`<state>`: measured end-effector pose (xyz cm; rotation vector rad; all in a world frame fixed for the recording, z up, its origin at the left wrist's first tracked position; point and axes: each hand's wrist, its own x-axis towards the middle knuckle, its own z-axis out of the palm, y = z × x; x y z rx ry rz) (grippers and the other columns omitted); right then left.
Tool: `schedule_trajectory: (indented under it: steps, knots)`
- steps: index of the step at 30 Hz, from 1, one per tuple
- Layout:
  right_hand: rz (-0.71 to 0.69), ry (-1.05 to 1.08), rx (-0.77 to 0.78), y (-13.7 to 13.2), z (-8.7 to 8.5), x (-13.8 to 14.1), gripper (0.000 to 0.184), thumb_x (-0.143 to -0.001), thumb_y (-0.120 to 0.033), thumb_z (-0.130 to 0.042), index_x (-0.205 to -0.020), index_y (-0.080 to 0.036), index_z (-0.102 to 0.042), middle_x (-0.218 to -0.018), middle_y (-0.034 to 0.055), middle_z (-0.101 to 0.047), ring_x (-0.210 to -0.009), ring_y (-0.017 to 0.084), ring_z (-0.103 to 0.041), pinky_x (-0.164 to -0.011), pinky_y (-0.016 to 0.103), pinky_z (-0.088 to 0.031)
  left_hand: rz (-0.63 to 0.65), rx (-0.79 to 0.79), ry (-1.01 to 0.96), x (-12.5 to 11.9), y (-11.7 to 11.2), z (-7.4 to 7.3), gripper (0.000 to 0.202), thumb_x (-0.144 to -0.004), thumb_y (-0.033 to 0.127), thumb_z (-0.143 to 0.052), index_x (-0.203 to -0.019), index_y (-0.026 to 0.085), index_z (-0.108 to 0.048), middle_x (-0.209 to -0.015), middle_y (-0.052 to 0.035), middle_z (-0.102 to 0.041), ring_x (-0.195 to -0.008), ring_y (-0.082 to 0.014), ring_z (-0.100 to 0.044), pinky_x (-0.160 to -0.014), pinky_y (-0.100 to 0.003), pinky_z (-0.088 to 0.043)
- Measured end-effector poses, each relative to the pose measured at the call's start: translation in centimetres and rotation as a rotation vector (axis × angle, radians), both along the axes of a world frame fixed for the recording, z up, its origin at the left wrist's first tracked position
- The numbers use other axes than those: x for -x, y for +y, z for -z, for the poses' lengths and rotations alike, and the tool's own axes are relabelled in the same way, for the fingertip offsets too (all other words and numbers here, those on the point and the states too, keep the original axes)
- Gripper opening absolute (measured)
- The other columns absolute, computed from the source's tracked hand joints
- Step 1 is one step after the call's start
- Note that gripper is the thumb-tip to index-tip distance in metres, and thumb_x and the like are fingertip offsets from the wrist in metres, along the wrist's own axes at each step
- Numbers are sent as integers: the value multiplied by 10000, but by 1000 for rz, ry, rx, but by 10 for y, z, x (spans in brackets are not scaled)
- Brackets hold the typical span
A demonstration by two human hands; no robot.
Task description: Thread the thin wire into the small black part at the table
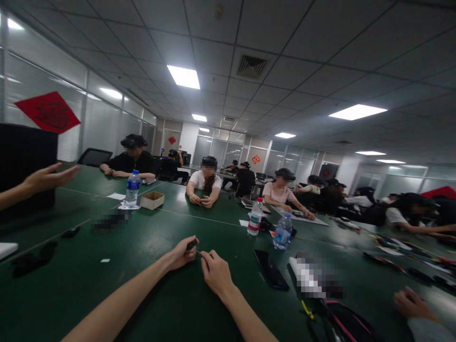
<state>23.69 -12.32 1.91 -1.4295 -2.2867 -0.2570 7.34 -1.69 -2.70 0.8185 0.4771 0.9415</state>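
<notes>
Pinching a small dark object (pixel 191 244) between thumb and fingers, the left hand (pixel 181 254) rests low over the green bench (pixel 149 280), fingers pressed together around it; what the piece is cannot be told at this size. The right hand (pixel 214 271) sits just beside it, fingers curled, its tips meeting a thin sliver that sticks out from the object. Such a light, small grip could slip, and the dark piece would be hard to spot on the dark cloth. Just to the right lies a black phone (pixel 270 269), and a sweeping wrist might nudge it. Farther on stand two water bottles (pixel 255 217), upright and capped. A small cardboard box (pixel 152 200) and a third bottle (pixel 132 189) sit to the left. Beyond, several people lean on the bench's far edge in an open office with glass partitions, ceiling light panels and red paper squares.
</notes>
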Motion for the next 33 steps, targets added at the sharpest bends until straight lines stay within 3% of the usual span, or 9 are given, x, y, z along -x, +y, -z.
schedule_trajectory:
  steps: [13,25,33]
  knots:
    - [-87,-49,11,0,0,-2,365,-972,-362,-314,-1283,-285,-491,-998,45,-569,-787,124,-582,-638,193,-429,-40,-64,62,-1,-2,-3,219,-823,390,-518,-810,172,-506,-442,95,-292,-357,-50,-260,-432,-189,-171]
    - [-101,-63,32,-1,-1,-3,366,-972,-355,-295,-1269,-280,-496,-986,47,-577,-787,137,-586,-644,205,-435,-36,-163,133,-1,-8,-7,247,-788,423,-539,-832,185,-489,-435,106,-286,-351,-49,-247,-407,-183,-158]
    - [-17,-126,74,0,1,-3,354,-962,-344,-302,-1243,-280,-507,-1017,60,-599,-781,156,-607,-646,230,-434,-123,-293,210,-6,-20,-14,286,-797,485,-523,-856,217,-444,-453,112,-311,-343,-46,-196,-368,-177,-109]
